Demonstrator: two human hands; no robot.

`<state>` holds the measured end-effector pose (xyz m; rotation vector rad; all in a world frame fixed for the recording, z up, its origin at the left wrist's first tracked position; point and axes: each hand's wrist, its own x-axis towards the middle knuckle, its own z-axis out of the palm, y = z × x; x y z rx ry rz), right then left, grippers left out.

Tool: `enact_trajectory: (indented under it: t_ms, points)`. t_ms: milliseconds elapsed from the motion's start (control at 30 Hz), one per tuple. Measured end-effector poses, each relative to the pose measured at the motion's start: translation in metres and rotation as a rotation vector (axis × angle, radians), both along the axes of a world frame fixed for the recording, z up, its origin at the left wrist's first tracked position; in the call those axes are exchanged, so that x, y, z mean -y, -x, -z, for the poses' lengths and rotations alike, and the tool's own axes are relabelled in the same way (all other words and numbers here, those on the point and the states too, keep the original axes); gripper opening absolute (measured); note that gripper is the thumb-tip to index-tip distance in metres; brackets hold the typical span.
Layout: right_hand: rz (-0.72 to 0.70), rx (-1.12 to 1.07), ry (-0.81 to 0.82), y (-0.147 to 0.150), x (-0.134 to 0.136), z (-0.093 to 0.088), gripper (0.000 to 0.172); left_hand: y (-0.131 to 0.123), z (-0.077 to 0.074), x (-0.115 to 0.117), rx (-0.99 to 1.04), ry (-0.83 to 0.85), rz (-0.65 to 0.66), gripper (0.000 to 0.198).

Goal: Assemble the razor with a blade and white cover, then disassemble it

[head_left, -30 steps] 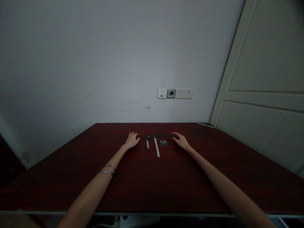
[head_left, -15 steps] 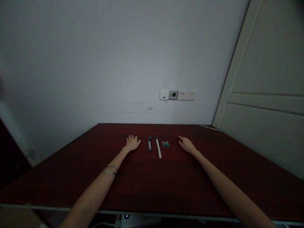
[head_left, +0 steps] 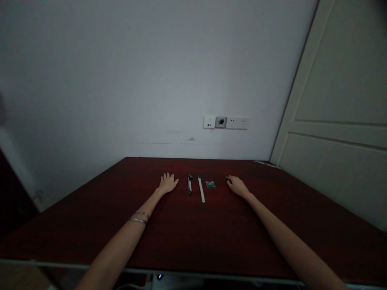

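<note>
My left hand (head_left: 168, 183) lies flat on the dark red table (head_left: 193, 233) with its fingers spread, holding nothing. Just to its right is what looks like a razor (head_left: 190, 184), with a dark head and a pale and black handle. Beside that lies a long, thin white stick (head_left: 201, 190) with a dark far end, too small to name surely. A small clear packet (head_left: 210, 185) with something bluish-green inside is nearest my right hand (head_left: 237, 185). That hand rests on the table, index finger stretched out and the others slightly bent, with nothing held.
A pale wall (head_left: 169, 80) with sockets (head_left: 237, 123) rises behind the table. On the right stands a panelled door (head_left: 338, 104). A flat strip (head_left: 266, 164) lies at the table's far right corner. Part of a cable and a pale object show below the front edge.
The view has shifted very slightly. Both hands and the three things stay in place on the table.
</note>
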<state>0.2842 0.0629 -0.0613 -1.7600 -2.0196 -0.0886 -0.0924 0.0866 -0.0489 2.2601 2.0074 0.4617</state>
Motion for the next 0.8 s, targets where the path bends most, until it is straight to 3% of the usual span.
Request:
enact_trajectory:
  t_ms: [200, 467, 600, 800]
  points:
    - [0.008, 0.016, 0.0, 0.001, 0.002, -0.002, 0.039, -0.002, -0.006, 0.007, 0.001, -0.022, -0.006, 0.054]
    - [-0.002, 0.02, -0.005, 0.003, 0.003, -0.003, 0.04, -0.025, -0.039, 0.029, 0.082, -0.084, -0.067, 0.023]
    - [0.013, 0.025, -0.005, 0.003, 0.003, -0.003, 0.039, -0.048, -0.048, 0.042, 0.125, 0.021, -0.027, 0.032]
    - [0.019, 0.03, 0.001, 0.003, 0.004, -0.003, 0.04, -0.062, -0.045, 0.051, 0.081, 0.045, -0.01, 0.038]
